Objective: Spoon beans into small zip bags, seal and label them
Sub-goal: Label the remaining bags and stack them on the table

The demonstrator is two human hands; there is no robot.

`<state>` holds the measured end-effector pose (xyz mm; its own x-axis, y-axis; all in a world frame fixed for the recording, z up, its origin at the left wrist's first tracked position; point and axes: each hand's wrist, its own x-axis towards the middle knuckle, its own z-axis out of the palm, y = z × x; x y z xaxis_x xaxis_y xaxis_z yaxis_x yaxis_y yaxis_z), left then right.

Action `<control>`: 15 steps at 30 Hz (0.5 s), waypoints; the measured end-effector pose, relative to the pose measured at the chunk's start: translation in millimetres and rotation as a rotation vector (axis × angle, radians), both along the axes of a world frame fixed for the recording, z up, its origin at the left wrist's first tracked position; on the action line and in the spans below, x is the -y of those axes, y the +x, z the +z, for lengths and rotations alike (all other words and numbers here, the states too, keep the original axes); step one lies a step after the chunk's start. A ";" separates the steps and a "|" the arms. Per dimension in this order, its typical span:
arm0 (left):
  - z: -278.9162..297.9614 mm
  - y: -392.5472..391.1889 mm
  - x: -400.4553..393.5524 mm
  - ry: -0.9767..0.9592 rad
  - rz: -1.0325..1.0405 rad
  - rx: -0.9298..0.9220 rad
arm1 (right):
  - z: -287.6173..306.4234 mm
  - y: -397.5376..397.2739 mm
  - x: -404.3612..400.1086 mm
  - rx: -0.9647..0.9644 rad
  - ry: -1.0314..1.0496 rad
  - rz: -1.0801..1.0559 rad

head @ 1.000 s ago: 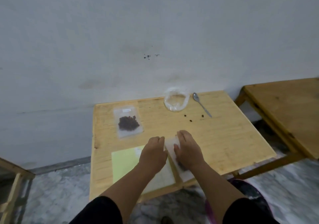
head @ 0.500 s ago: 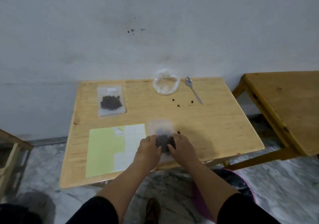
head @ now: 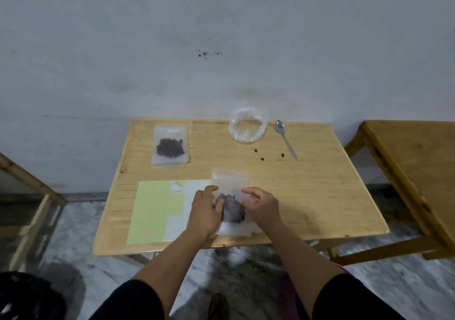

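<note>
A small clear zip bag [head: 231,181] with dark beans in its lower half lies near the front middle of the wooden table [head: 320,196]. My left hand [head: 205,211] grips its left side and my right hand [head: 261,205] pinches its right side. A second zip bag of beans [head: 171,146], with a white label on top, lies flat at the back left. A yellow label sheet [head: 157,211] lies left of my hands, partly under the left one. A metal spoon [head: 285,138] rests at the back right beside a clear plastic bag [head: 247,128].
A few loose beans [head: 262,158] lie scattered on the table between the plastic bag and the spoon. Another wooden table [head: 416,162] stands to the right, and a wooden frame [head: 27,186] to the left. The wall is just behind the table.
The view has shifted and my hands have slid down the bag from its top toward the beans. The bag's upper part now shows beyond my fingers.
</note>
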<state>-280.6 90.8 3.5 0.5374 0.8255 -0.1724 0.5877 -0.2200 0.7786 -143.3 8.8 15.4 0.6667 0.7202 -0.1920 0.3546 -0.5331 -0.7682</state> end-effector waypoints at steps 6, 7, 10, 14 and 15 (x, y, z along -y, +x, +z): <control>8.9 -34.8 -25.5 -0.116 0.084 0.107 | 6.4 -29.0 -32.0 -0.140 0.025 0.117; 9.6 -42.1 -30.9 -0.139 0.119 0.126 | 6.4 -36.0 -39.1 -0.144 0.024 0.154; 8.8 -67.8 -47.9 -0.179 0.195 0.169 | 7.3 -60.6 -60.8 -0.182 0.006 0.231; 1.8 -103.8 -74.9 -0.196 0.244 0.195 | 4.4 -94.2 -85.2 -0.201 -0.016 0.296; -0.1 -112.0 -81.8 -0.196 0.258 0.196 | 2.3 -101.3 -90.7 -0.188 -0.020 0.279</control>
<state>-392.6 172.6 3.4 0.3548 0.8995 -0.2552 0.4396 0.0805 0.8946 -244.6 99.4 17.7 0.3961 0.8649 -0.3083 0.3423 -0.4507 -0.8244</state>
